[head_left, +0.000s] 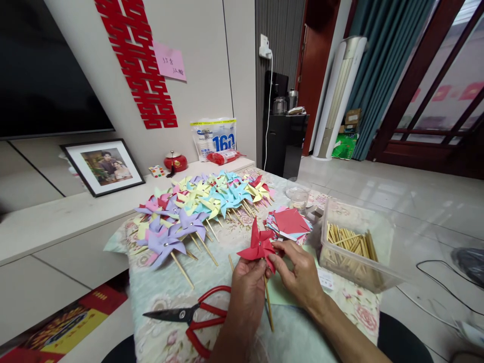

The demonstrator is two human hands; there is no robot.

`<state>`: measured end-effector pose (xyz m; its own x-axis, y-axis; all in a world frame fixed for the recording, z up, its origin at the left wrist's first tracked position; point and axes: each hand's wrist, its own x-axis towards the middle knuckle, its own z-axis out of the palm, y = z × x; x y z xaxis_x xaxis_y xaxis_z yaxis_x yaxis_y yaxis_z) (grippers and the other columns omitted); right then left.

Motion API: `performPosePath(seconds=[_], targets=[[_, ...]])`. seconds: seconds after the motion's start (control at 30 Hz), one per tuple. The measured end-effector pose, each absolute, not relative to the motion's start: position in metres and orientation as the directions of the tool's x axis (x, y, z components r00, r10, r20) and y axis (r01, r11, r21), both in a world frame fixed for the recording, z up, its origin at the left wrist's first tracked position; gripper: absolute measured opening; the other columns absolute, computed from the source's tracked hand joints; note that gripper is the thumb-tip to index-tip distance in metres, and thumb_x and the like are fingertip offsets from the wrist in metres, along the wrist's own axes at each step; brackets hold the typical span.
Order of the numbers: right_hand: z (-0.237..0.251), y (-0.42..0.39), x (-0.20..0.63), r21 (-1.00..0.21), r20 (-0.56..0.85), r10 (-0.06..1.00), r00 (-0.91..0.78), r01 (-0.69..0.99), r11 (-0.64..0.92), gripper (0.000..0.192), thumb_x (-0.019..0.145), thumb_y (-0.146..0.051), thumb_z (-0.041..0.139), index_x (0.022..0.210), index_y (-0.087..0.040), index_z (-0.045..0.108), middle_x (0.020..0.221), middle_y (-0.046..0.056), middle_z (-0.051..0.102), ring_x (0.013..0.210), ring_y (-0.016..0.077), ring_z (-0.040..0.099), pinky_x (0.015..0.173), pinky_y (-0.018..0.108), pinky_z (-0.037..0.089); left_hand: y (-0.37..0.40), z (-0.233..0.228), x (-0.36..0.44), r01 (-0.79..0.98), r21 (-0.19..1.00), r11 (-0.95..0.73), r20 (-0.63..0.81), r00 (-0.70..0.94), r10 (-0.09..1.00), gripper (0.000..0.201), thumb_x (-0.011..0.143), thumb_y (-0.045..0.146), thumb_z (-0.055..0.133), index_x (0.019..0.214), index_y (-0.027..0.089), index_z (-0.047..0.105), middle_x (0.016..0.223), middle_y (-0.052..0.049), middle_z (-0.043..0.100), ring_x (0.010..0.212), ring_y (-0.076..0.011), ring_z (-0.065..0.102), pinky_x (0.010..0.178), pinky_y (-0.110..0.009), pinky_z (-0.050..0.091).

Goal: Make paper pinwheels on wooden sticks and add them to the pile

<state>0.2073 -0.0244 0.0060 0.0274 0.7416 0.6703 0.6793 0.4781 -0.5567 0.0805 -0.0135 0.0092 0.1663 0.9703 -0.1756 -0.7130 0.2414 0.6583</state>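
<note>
A red paper pinwheel (260, 244) with a pin at its centre is held between my two hands above the table. My left hand (247, 285) grips it from below, where its wooden stick (268, 305) slants down. The fingers of my right hand (297, 269) pinch the pinwheel's right blade. Scissors (189, 315) with red handles lie beside my left wrist, partly covered by it. Many finished pinwheels in purple, yellow, blue and pink (212, 196) are heaped at the far left. Close to my right hand sits a stack of coloured paper squares (291, 222).
At the right stands a clear plastic box (359, 277) of wooden sticks (351, 244). Behind the paper is a clear round tub (298, 196). A cabinet (49, 217) with a framed photo (104, 166) runs along the left.
</note>
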Motion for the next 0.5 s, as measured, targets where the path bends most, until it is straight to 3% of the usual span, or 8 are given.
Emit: performPosePath(seconds=[0.5], targets=[[0.004,-0.022,0.205,-0.541,0.672,0.733,0.106,0.746,0.388,0.028,0.085,-0.014,0.054,0.111,-0.016,0.064,0.089,0.006,0.071,0.078,0.0209,0.067,0.071,0.033,0.052,-0.015,-0.004,0.085,-0.68,0.679,0.276,-0.152,0.238,0.959,0.037,0.062,0.02,0.086,0.097,0.016,0.076,0.094,-0.009,0.076,0.074,-0.0149,0.064,0.061,-0.023,0.045]])
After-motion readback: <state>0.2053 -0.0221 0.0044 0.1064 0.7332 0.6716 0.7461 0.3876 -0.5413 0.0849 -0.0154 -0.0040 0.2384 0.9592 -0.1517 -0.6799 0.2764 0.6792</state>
